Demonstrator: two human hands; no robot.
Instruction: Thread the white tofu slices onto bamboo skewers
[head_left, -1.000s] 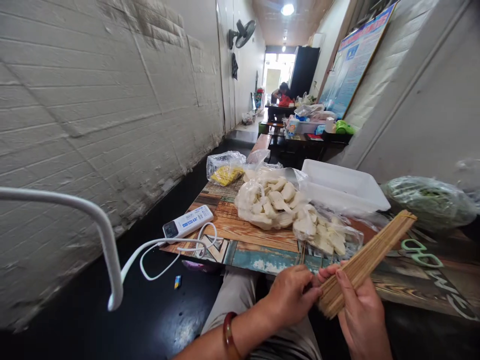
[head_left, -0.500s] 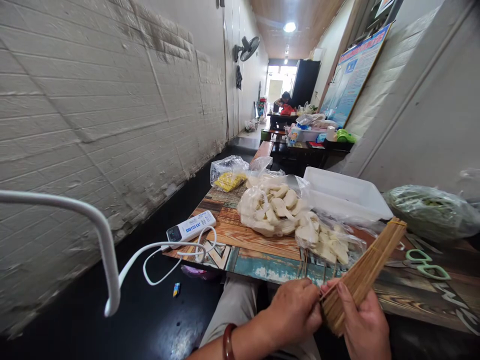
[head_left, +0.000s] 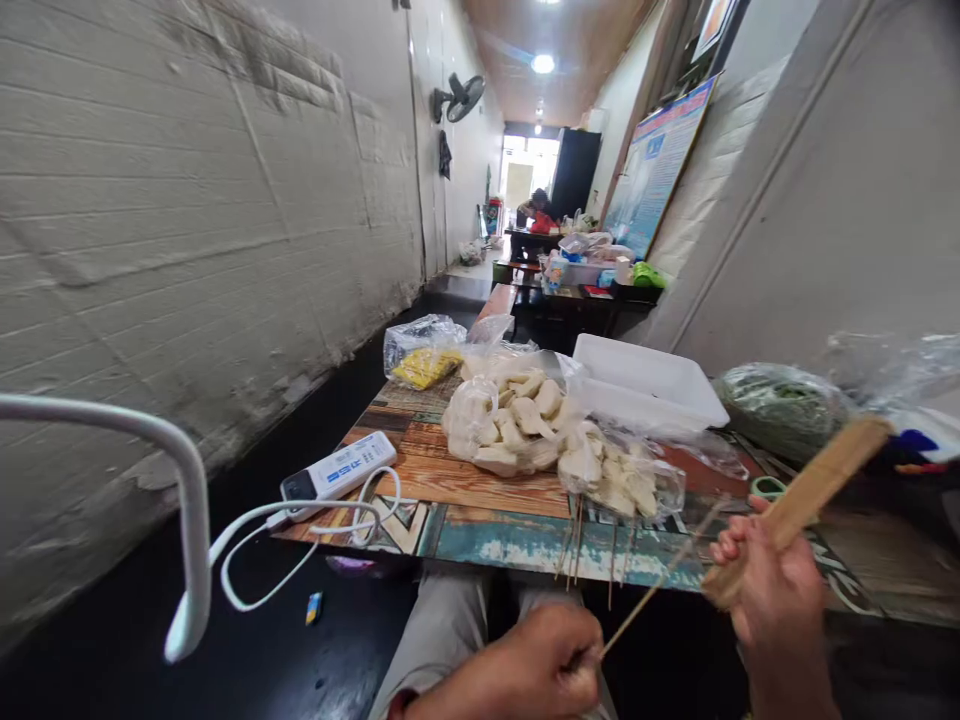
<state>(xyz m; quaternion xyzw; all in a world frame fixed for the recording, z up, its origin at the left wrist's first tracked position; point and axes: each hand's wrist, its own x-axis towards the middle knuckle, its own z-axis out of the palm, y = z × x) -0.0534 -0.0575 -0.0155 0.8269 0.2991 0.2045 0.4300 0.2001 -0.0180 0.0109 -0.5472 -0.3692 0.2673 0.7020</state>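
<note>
My right hand is closed around a bundle of bamboo skewers that points up to the right, above the table's near edge. At the bottom centre, my left hand pinches a single skewer that slants up toward the bundle. Just beyond, a clear bag of pale food pieces lies on the painted wooden table, with several filled skewers sticking out over its edge.
A white power strip with a looping cable lies at the table's left. A bag of yellow bits, a white tray, a bag of greens and green-handled scissors lie further back. A brick wall runs along the left; a person sits far down the room.
My left hand has drawn one skewer out of the bundle and moved down and left. My right hand has carried the bundle to the right. The view has shifted.
</note>
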